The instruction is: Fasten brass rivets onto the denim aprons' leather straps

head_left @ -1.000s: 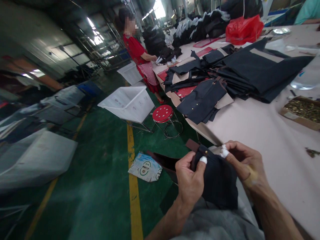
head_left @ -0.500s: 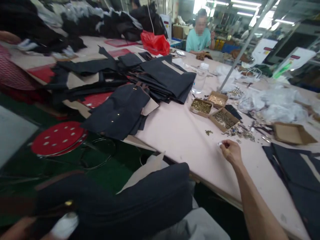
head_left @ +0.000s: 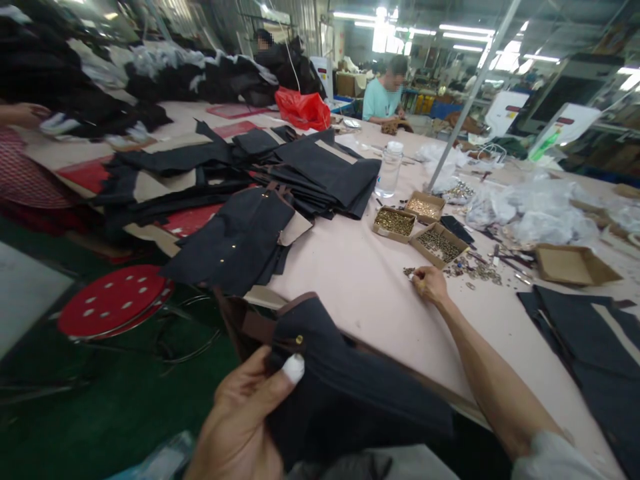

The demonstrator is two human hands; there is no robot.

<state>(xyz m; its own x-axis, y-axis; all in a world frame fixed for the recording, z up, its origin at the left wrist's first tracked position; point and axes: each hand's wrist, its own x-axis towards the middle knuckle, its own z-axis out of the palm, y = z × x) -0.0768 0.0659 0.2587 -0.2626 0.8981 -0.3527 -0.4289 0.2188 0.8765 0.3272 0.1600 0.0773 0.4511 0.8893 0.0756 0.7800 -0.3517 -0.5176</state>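
Observation:
My left hand (head_left: pixel 250 407), its thumb tip wrapped in white, grips a dark fabric piece (head_left: pixel 345 387) with brown trim. A brass-coloured stud (head_left: pixel 299 340) shows on the cloth just beyond the thumb. Over the table, my right hand (head_left: pixel 431 285) has its fingers pinched together, with a bit of white at a fingertip. These fingertips are at a small heap of metal fittings (head_left: pixel 408 271); whatever lies between them is too small to make out. Behind the heap stand cardboard boxes of small metal parts: one brass-toned (head_left: pixel 394 224), one duller (head_left: pixel 439 244), one copper-toned (head_left: pixel 424 207).
Stacked dark fabric pieces (head_left: pixel 240 233) cover the table's left part; more dark cloth (head_left: pixel 575 333) lies right. A clear bottle (head_left: pixel 389 170), loose fittings (head_left: pixel 480 268) and a cardboard tray (head_left: pixel 575 265) are on the table. A red stool (head_left: pixel 115 300) stands left. A person (head_left: pixel 383 100) sits across.
My left hand has risen rightward into fuller view with the dark fabric. My right hand has moved left to the small heap of fittings. The view has shifted, and the person opposite has lowered their head.

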